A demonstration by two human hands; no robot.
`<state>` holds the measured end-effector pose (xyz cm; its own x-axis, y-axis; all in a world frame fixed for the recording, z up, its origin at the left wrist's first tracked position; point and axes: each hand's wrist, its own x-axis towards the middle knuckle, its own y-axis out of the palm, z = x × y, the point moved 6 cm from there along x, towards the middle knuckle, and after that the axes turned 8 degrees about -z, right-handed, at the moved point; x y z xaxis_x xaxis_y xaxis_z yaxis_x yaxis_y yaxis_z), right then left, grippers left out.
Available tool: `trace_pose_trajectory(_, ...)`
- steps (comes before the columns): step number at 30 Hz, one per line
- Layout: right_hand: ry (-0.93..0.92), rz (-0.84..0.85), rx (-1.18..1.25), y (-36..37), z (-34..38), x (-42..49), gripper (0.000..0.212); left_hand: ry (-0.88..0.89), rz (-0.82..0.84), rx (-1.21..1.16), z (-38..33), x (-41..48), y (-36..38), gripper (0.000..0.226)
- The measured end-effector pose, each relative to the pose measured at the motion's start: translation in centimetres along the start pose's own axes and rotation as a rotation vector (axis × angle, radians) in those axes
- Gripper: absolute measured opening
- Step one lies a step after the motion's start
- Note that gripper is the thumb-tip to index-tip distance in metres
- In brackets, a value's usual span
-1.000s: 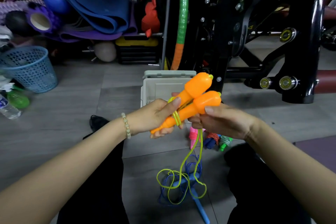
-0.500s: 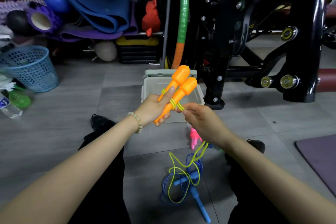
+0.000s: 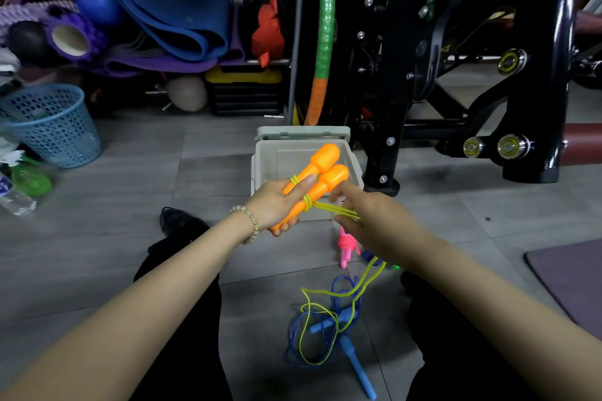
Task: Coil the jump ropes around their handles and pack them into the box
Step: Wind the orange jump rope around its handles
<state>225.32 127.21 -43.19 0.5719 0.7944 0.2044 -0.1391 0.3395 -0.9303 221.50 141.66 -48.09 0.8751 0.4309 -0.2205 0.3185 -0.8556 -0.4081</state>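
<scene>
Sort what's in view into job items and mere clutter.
Job:
- orange handles, gripped by the left hand
- yellow rope, pinched by the right hand
- box
- blue jump rope
- pink coiled rope

Lying about:
- blue basket
- water bottle
- purple foam roller
- blue mats
- black gym machine

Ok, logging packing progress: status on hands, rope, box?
Left hand grips both orange handles. Right hand holds the yellow cord, few wraps on. Loose cord lies tangled with blue rope on floor. Box open.
</scene>
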Motion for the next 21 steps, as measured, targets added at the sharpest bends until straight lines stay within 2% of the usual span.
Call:
trace_pose_trajectory(4,-0.24,-0.027,-0.123,-1.9,1.4,0.4,0.022,-0.038,0.099,0.156,0.9,-0.4,0.6,0.052)
trace_pose_trajectory(7,-0.332,0.056,-0.134,-2.6,1.5,0.7,0.02,-0.077,0.185,0.218,1.3,-0.7,1.1,0.063)
trace_pose_trajectory(10,-0.409,0.058,-0.137,-3.1,1.8,0.9,0.021,-0.071,0.249,0.265,1.2,-1.1,1.9,0.071)
trace_pose_trajectory(16,-0.295,0.001,0.024,-5.2,0.0,2.8,0.016,0.018,0.314,0.233,-1.4,-1.9,2.2,0.051)
trace_pose_trajectory(21,-0.274,0.04,0.034,-5.0,0.7,2.9,0.012,0.123,0.348,0.43,-3.1,-2.4,2.5,0.043)
